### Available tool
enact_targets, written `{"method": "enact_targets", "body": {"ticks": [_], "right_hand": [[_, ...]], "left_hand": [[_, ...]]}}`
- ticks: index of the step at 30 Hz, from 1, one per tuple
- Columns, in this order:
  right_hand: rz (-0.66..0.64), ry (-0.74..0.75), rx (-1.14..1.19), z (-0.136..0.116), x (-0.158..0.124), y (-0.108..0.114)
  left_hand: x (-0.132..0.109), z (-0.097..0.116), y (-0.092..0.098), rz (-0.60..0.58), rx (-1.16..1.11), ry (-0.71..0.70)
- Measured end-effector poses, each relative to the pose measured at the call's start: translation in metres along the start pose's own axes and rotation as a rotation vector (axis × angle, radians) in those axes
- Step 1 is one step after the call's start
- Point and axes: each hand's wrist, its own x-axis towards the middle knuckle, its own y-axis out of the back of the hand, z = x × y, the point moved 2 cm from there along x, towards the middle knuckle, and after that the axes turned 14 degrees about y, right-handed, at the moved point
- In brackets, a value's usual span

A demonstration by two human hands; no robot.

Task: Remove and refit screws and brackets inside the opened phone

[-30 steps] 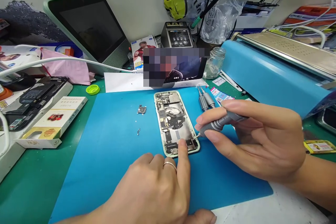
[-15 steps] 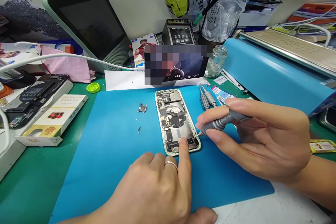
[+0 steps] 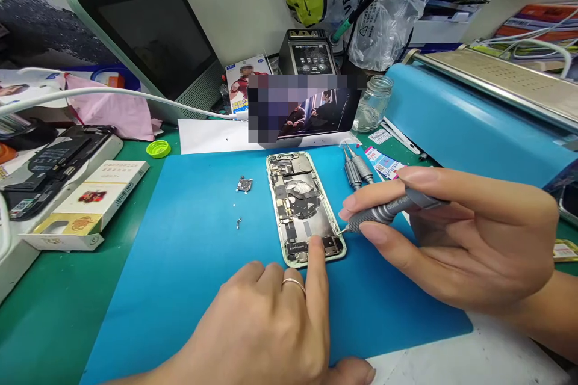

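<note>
An opened smartphone (image 3: 307, 222) lies on the blue mat (image 3: 180, 289), its inner parts exposed and its lower end towards me. My left hand (image 3: 271, 319) rests its stretched index finger on the phone's lower part, while the other fingers curl and the thumb stands apart; nothing is gripped. Between thumb and fingers, my right hand (image 3: 469, 234) holds a grey precision screwdriver (image 3: 377, 214). The driver's thin tip meets the phone's lower right edge. Left of the phone lie a small metal-and-black part (image 3: 244, 184) and a tiny metal piece (image 3: 239, 222).
Two more grey screwdrivers (image 3: 356, 168) lie beyond the phone's right side. Behind the mat stand a propped screen (image 3: 316, 111) and a glass jar (image 3: 374, 102). A cigarette-type box (image 3: 97, 201) and a green cap (image 3: 158, 148) are at left, a blue-covered machine (image 3: 474, 114) at right.
My right hand has shifted slightly right and its screwdriver leans a little differently, the tip still at the phone's edge. My left hand stays put. The propped screen's picture has changed.
</note>
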Motion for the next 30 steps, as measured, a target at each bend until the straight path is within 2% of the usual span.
{"method": "enact_targets", "body": {"ticks": [14, 21, 30], "right_hand": [[-0.042, 0.010, -0.026, -0.0028, 0.0039, 0.0031], [-0.076, 0.037, -0.001, -0.0025, 0.0065, 0.0048], [-0.048, 0.008, 0.022, -0.0028, 0.0010, 0.0033]], "left_hand": [[0.0082, 0.0022, 0.0043, 0.052, -0.039, 0.043], [0.0058, 0.0027, 0.0029, 0.042, -0.058, 0.041], [0.0061, 0.0009, 0.0038, 0.026, -0.029, 0.014]]}}
